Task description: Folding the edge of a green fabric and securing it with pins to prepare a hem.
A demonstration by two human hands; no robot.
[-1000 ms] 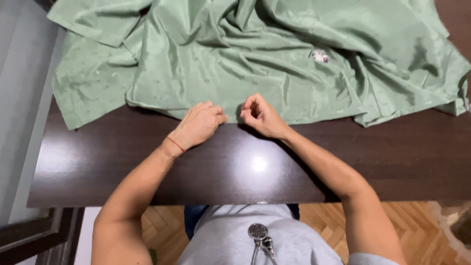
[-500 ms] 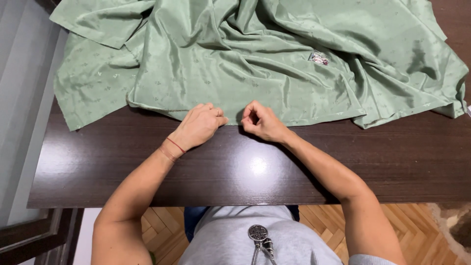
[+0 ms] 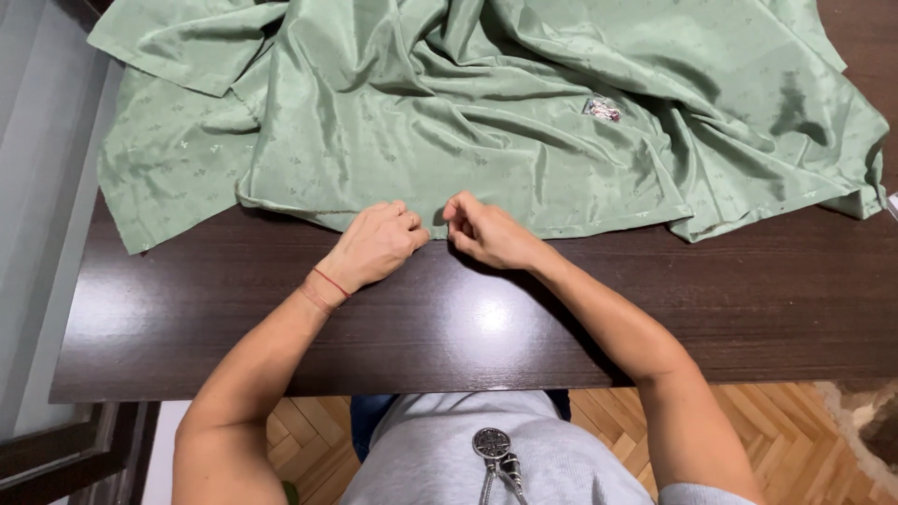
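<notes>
A large green patterned cloth (image 3: 486, 122) lies rumpled over the far half of a dark wooden table (image 3: 468, 318). My left hand (image 3: 374, 245) and my right hand (image 3: 486, 232) sit side by side at the cloth's near hem, fingertips pinching its edge. A red cord circles my left wrist. A small shiny wrapped item (image 3: 603, 108) rests on the cloth to the right of centre.
The table's near edge runs just in front of my torso, above a herringbone wood floor (image 3: 767, 421). A grey wall or door panel (image 3: 37, 187) borders the left side. The cloth overhangs the table's left edge.
Both hands have stayed at the hem and drawn slightly closer together. The cloth's folds look the same.
</notes>
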